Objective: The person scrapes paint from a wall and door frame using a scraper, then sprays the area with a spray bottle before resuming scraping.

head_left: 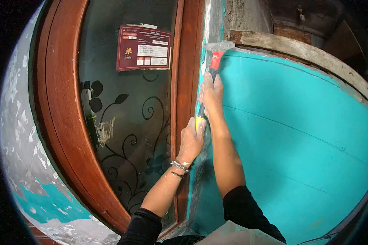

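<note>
Both hands grip a long-handled scraper [217, 60] with a red neck, a dark shaft and a yellow lower end. My right hand [212, 94] is wrapped round the upper shaft, just under the red part. Lower down, my left hand [191, 139] closes round the handle by its yellow end. The wide blade [220, 45] lies at the upper edge of the turquoise wall, by the narrow scraped strip [208, 24] beside the door frame. White dust or flakes cover both hands, and the left wrist wears a beaded bracelet [179, 165].
On the left stands a brown wooden frame [61, 81] with a dark patterned glass pane [126, 110] bearing a maroon sticker [144, 47]. A turquoise wall [290, 122] spans the right, topped by a weathered wooden beam [302, 51]. Peeling paint marks the far-left wall [41, 175].
</note>
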`<state>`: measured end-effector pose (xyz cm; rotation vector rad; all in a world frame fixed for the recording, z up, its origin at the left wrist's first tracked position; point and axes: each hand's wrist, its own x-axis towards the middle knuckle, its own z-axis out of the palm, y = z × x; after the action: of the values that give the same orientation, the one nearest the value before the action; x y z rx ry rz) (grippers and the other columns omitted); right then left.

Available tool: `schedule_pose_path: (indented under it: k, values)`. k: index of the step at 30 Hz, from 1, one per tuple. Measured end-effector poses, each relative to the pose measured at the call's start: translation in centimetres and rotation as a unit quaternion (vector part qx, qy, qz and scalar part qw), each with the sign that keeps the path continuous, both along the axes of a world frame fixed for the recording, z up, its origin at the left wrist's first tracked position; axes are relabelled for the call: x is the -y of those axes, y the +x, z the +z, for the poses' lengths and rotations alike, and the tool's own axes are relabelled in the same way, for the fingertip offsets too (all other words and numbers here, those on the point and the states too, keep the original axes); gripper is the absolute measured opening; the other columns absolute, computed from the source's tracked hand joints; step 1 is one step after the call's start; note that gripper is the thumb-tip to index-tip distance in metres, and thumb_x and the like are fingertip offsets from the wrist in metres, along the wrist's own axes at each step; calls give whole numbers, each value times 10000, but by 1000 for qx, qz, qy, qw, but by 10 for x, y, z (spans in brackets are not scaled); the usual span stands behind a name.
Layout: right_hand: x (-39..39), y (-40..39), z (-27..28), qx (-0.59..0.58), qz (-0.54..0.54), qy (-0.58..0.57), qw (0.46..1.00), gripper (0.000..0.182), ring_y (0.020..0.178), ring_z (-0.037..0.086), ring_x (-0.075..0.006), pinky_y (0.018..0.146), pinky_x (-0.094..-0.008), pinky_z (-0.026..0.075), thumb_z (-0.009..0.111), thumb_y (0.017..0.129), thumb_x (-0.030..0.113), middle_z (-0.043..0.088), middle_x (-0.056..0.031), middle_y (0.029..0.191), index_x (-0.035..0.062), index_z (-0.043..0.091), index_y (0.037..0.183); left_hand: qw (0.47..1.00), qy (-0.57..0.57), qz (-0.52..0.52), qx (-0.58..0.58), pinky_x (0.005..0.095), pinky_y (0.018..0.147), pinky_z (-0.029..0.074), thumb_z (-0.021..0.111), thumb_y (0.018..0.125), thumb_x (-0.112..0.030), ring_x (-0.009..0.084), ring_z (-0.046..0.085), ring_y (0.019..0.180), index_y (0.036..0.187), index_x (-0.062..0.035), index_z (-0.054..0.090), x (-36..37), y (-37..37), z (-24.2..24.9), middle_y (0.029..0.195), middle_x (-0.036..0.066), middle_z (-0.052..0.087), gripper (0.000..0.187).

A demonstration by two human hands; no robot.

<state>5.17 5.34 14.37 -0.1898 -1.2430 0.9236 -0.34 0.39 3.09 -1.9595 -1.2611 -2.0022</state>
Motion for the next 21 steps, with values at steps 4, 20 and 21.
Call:
schedule_pose_path:
  k: [4, 20, 21]
  values:
    - [-2, 0, 27, 13, -14, 16, 1000, 167, 385, 327, -57, 321, -230, 272, 465, 896, 244, 363, 27, 567, 86, 412, 909, 1000, 15, 6, -1, 473, 544, 386, 443, 907, -284, 455, 517, 676, 799, 17, 428, -9, 2, 24, 668, 273, 506, 320]
    - [20, 15, -78, 77, 2, -9, 997, 158, 388, 333, -52, 322, -211, 293, 472, 900, 248, 367, 25, 573, 106, 402, 903, 997, -44, -39, 53, 429, 524, 367, 413, 921, -241, 408, 487, 608, 815, 13, 422, 27, 21, -79, 641, 232, 462, 276]
    - [23, 15, -84, 81, 5, -18, 997, 158, 391, 336, -52, 322, -211, 294, 471, 901, 252, 369, 25, 575, 108, 404, 904, 997, -36, -35, 56, 404, 508, 350, 395, 931, -246, 376, 453, 555, 807, 2, 405, 29, 22, -84, 619, 211, 421, 277]
